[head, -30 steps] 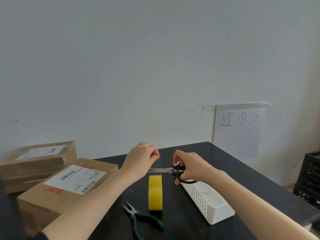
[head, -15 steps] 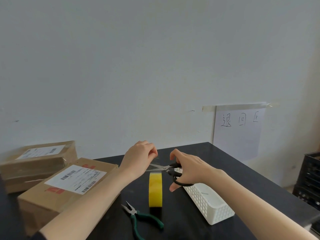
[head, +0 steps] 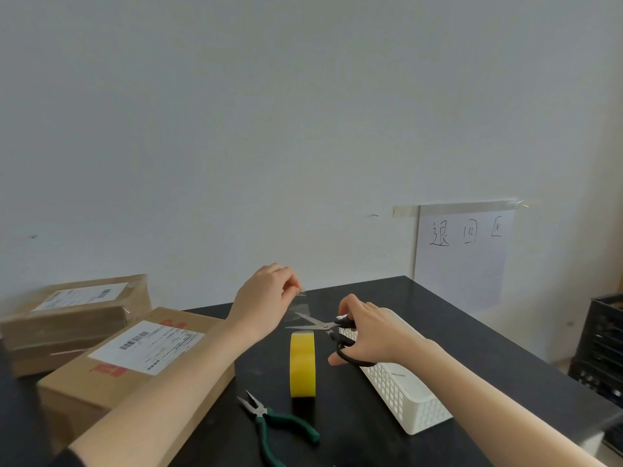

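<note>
Your right grip (head: 374, 332) is grasping the black handles of the scissors (head: 312, 323), with fingers threaded through the loops, and is holding them in the air above the tabletop (head: 465, 335). The two steel blades are standing apart and pointing toward your left. Your left grip (head: 266, 298) is pinching the upper end of a strip of clear tape (head: 299, 310) between curled fingertips. The strip is showing as a faint translucent band just beside the blades, and it cannot be told whether the blades are touching it. Directly below the blades, the yellow tape roll (head: 302, 365) is standing on its edge on the tabletop. Green-handled pliers (head: 274, 424) are lying on the tabletop nearer to you than the roll. A white perforated basket (head: 394, 396) is sitting to the right of the roll, partly beneath your right wrist. At the left, a labelled cardboard box (head: 135, 362) is lying beneath your left forearm, and a second labelled box (head: 74, 308) is sitting behind it by the wall. A paper sheet (head: 462, 264) bearing handwritten characters is hanging taped to the wall at the right, and a black crate (head: 603, 348) is standing at the far right edge.
</note>
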{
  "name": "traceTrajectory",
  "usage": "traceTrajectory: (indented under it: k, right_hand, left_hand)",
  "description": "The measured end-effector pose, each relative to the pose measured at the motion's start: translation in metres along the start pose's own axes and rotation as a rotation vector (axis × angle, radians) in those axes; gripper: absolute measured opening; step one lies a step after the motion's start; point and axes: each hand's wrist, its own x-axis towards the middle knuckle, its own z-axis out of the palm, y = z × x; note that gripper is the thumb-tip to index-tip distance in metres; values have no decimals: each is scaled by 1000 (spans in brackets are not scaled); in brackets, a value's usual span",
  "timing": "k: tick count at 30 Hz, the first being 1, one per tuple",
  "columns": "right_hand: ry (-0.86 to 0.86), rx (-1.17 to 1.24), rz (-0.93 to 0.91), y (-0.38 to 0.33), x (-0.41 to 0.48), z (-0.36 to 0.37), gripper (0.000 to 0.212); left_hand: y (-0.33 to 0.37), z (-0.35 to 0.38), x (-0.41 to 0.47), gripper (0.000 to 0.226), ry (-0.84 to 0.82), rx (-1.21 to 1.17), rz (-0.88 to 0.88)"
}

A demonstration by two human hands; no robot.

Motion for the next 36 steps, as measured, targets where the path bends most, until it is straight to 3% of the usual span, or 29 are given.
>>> traceTrajectory:
  k: [5,12,19,27,36]
  right_hand:
    - [10,313,147,0,-4,15,56]
    - [78,417,329,-9,-10,32,50]
    - [151,329,426,-27,-29,42,36]
    - [160,182,508,-41,-42,70,49]
    - [86,-19,495,-42,-49,99,49]
  left_hand:
    - [-1,-2,-5,9,-3,0,-12]
    - [-1,-5,-18,9,-16,-6,-36]
    - [-2,-6,-37,7,-68,-7,-69]
    - [3,-6,-57,8,-146,-2,-136]
    - [21,-17,-76,14,-188,108,-128]
